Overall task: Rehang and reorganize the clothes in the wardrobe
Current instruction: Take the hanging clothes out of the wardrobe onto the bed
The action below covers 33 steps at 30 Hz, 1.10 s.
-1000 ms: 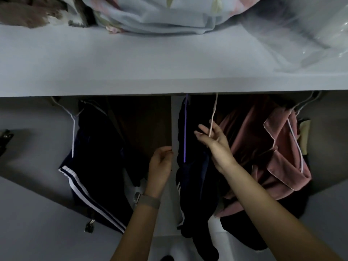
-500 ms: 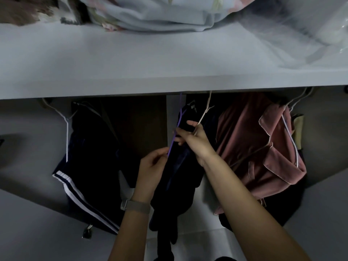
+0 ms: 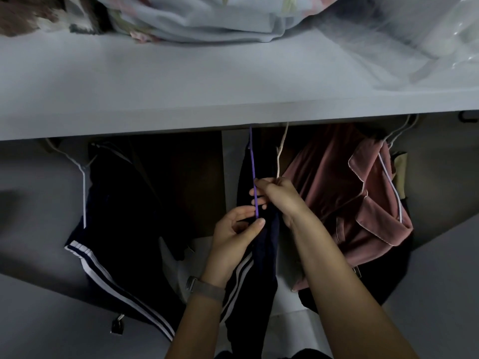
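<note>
Hands pinch the purple hanger (image 3: 253, 177): left hand (image 3: 234, 237) lowest, right hand (image 3: 278, 196) just above.

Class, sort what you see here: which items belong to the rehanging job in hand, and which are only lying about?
In the job:
purple hanger, pinched by the left hand
dark striped garment
cream hanger, at the right hand

Lying about:
pink garment
dark trousers on a white hanger
folded bedding on the shelf

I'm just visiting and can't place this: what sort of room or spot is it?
Most likely the inside of a home wardrobe. Clothes hang on hangers, such as the pink garment and striped dark trousers, under a white shelf stacked with folded bedding.
</note>
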{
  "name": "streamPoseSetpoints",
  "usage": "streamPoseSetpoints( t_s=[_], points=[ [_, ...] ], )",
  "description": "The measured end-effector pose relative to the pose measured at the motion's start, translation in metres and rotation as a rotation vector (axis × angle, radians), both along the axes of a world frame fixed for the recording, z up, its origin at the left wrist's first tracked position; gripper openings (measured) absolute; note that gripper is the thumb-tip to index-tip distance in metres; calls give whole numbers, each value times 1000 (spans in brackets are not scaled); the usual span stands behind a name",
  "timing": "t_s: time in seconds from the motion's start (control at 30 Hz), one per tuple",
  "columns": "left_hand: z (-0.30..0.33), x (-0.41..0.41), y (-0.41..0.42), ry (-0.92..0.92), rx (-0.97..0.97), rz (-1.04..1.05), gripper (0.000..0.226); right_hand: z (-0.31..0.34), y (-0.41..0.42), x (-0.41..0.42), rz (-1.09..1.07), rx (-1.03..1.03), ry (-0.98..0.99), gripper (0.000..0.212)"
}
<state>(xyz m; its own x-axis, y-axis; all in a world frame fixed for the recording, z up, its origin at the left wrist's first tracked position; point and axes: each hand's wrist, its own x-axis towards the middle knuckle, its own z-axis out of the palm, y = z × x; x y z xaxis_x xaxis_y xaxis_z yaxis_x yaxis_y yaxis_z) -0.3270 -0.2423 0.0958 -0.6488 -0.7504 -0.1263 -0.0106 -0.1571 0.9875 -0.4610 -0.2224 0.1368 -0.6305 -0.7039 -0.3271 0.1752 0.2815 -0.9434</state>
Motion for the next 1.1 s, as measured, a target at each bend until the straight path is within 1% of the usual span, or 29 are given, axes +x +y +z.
streamPoseSetpoints(
  t_s=[0.1, 0.17, 0.27, 0.37, 0.43, 0.5, 0.57, 0.67, 0.73, 0.83, 0.9, 0.97, 1.07, 1.1],
  points=[
    [1, -3, 8, 13, -20, -41, 20, 3, 4, -2, -89, -17, -77, 18],
    [0, -2, 11, 2, -6, -67, 16, 6, 7, -4, -146, -9, -76, 24],
    [-3, 4, 10, -15, 30, -67, 17, 13, 12, -10, -218, 4, 12, 31],
    [-3, 10, 5, -12, 50, 13, 18, 23, 19, -25, -279, -31, 90, 32],
    [-4, 11, 4, 17, 88, 89, 20, 29, 28, -34, -276, -37, 158, 35],
    [-5, 10, 4, 39, 117, 139, 22, 29, 41, -41, -242, -47, 206, 45],
    [-7, 6, 7, 32, 109, 144, 23, 22, 58, -46, -198, -4, 268, 54],
    [-9, -6, 17, -1, 47, 91, 23, -7, 90, -51, -150, 213, 398, 55],
    [-10, -15, 26, -36, -23, 42, 24, -32, 114, -50, -132, 351, 426, 52],
    [-13, -28, 42, -113, -156, -28, 27, -57, 145, -44, -111, 427, 440, 49],
    [-18, -36, 52, -212, -300, -59, 35, -57, 161, -44, -115, 409, 453, 50],
    [-23, -44, 63, -299, -501, -80, 46, -47, 175, -48, -95, 378, 468, 47],
    [-21, -64, 81, -299, -774, -84, 60, -22, 199, -55, -13, 337, 563, 50],
    [-20, -69, 83, -301, -835, -76, 62, -15, 203, -56, 33, 329, 609, 50]
  ],
)
